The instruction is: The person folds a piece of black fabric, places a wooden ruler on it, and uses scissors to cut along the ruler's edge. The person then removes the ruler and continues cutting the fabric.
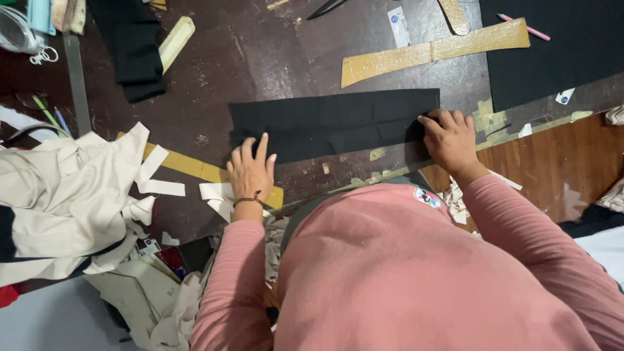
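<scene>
A long rectangular strip of black cloth (331,123) is lying flat across the middle of the dark, scuffed wooden worktable (260,58), running from left to right just in front of the person. The left hand (250,170) is resting palm down with its fingers spread wide, the fingertips pressing on the strip's lower left corner; it is gripping nothing. A thin dark band is sitting around that wrist. The right hand (450,138) is lying on the strip's right end with its fingers curled down over the edge of the cloth; whether it is pinching the cloth or only pressing it is not clear. Both arms are wearing pink sleeves.

Just beyond the strip, a long tan cardboard pattern piece (429,52) is slanting up towards the right, well clear of the hands. Under the left hand and running off to the left, a yellow-brown cardboard strip (195,168) is lying on the table, with white paper scraps (161,187) touching it. Further left, a heap of cream-coloured fabric (58,195) is spilling over the table edge. At the upper right a large sheet of black cloth (552,45) is covering the corner, with a pink pencil (528,28) lying on it. At the upper left, a folded dark cloth (133,45) is sitting beside a pale wooden block (175,40).
</scene>
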